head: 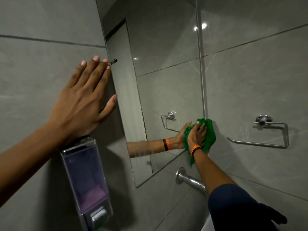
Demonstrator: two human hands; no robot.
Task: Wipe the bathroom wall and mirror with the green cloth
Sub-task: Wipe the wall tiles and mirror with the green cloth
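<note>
A frameless mirror hangs on the grey tiled wall. My right hand presses the green cloth flat against the mirror's lower right edge, where glass meets tile; part of the cloth hangs below my wrist. The hand and cloth are reflected in the glass. My left hand rests flat on the tile left of the mirror, fingers spread, thumb touching the mirror's left edge, holding nothing.
A soap dispenser with purple liquid is mounted just below my left wrist. A chrome towel ring sits on the wall right of the cloth. A chrome spout sticks out under the mirror's lower corner.
</note>
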